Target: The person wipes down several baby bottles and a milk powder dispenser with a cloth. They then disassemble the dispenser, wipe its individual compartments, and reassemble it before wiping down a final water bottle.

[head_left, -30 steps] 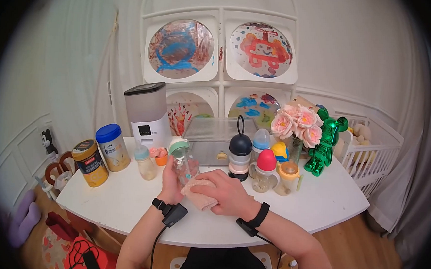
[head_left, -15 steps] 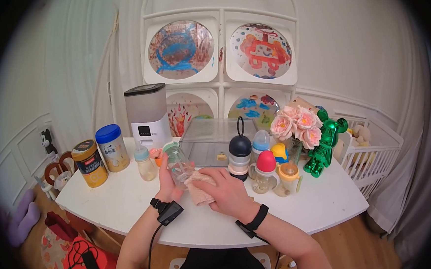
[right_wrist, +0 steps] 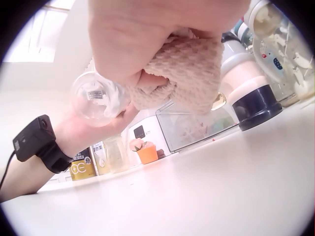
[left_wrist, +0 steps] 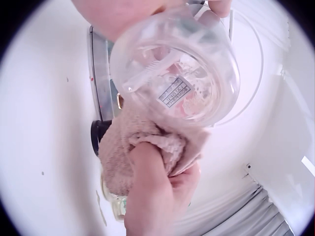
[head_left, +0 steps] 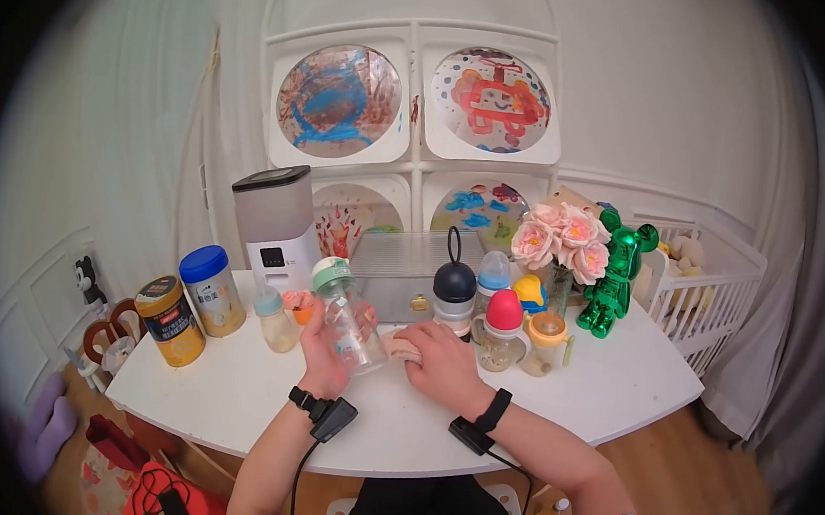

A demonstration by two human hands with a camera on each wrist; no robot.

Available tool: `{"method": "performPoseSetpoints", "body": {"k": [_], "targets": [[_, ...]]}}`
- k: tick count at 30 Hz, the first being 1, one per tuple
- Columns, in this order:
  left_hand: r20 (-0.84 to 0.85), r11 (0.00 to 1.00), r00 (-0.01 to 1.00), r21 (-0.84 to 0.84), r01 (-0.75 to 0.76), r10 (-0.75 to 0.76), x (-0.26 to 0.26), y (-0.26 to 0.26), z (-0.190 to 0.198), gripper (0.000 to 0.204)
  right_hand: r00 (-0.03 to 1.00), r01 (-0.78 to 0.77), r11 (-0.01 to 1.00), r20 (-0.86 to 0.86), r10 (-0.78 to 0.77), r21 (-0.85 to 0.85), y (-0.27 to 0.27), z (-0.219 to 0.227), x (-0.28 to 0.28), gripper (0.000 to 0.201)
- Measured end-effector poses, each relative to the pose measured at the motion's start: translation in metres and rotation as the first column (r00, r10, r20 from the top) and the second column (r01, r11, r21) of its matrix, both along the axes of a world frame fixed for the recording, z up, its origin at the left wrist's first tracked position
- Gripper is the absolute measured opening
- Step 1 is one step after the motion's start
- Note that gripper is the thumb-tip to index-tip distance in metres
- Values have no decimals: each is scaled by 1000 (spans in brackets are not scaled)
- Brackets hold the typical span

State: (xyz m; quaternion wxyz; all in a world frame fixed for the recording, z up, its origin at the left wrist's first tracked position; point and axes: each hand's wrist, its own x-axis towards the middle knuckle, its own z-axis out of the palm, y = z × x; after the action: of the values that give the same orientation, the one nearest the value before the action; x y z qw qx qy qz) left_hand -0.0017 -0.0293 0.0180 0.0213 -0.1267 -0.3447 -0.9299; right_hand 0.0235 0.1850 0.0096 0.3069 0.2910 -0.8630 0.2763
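Observation:
My left hand (head_left: 324,358) grips a clear bottle (head_left: 355,331) with a pale green cap, held tilted above the white table (head_left: 402,436). In the left wrist view the base of the bottle (left_wrist: 177,93) faces the camera, a label and a straw showing through it. My right hand (head_left: 445,368) pinches a pinkish-beige cloth (head_left: 398,343) close to the bottle's lower side. The bunched cloth (right_wrist: 184,73) hangs from the fingers of my right hand (right_wrist: 147,34) in the right wrist view.
Two formula tins (head_left: 170,323), a small bottle (head_left: 276,323) and a machine (head_left: 277,235) stand left. Behind is a clear-lidded box (head_left: 393,266). A dark-topped container (head_left: 454,288), a red-capped bottle (head_left: 502,334), flowers (head_left: 579,239) and a green bear figure (head_left: 616,284) stand right.
The bottle has become more upright and its cap has lifted, while the cloth has shifted off the bottle's front to the right with my right hand. The head view has tilted slightly.

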Motion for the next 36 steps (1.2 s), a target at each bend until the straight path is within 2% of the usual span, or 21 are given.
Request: {"method": "performPoseSetpoints", "body": {"k": [2,4,5,6,7,9,13,15,16,19,20,21,22,24,27,32,34,36], "targets": [[15,999,1000,-49,-4,4,-4,-2,-3,57,999,4,998,-35,-6,-59,-4,3,1,38],[30,996,999,-94,-8,10,-6,-1,-5,57,996,-16,976,-93,-4,-217,-5,10,6,49],[25,984,998,-170,-51,56,-7,3,-6,56,996,-18,977,-91,-2,-212,-5,12,5,49],[19,965,995,-246,-93,100,-6,5,-8,56,986,-71,966,-166,30,-247,-5,15,5,56],[26,966,995,-244,-91,100,-9,5,-12,56,969,-126,952,-238,58,-279,-5,17,4,63],[-103,925,994,-375,-60,23,-15,6,-23,54,956,-148,948,-287,64,-280,-3,21,5,67],[-201,872,980,-478,-110,14,-4,19,-20,50,921,-187,933,-386,58,-306,-2,22,3,72],[-331,755,944,-614,-230,19,-3,21,-24,52,942,-149,959,-330,63,-240,-3,23,7,69],[-326,756,945,-613,-229,21,-3,22,-26,52,958,-118,978,-278,67,-172,-3,24,9,67],[-344,729,935,-616,-298,92,-7,19,-33,52,969,-148,976,-222,111,-160,-5,16,7,68],[-270,813,958,-535,-230,93,-11,16,-35,52,969,-150,975,-221,113,-161,-6,16,8,68],[-197,883,977,-441,-164,83,-15,13,-36,52,968,-201,974,-176,180,-109,-5,16,9,68],[-197,882,977,-443,-164,83,-12,11,-29,52,962,-252,966,-127,243,-60,-5,16,10,68],[108,987,994,-156,45,-28,-3,7,-13,50,947,-298,954,-129,294,-16,-5,16,11,67],[157,996,987,-77,48,-36,-9,0,-15,51,918,-370,927,-135,374,53,-5,18,16,64],[186,989,982,-148,12,16,-7,2,-9,47,893,-402,910,-175,414,104,-4,22,16,60],[225,997,974,-71,-17,32,-8,2,-9,47,887,-400,911,-208,413,103,-4,21,16,60],[187,999,982,-35,-12,18,-22,-9,-20,48,885,-399,910,-213,413,109,-4,23,18,59]]}}
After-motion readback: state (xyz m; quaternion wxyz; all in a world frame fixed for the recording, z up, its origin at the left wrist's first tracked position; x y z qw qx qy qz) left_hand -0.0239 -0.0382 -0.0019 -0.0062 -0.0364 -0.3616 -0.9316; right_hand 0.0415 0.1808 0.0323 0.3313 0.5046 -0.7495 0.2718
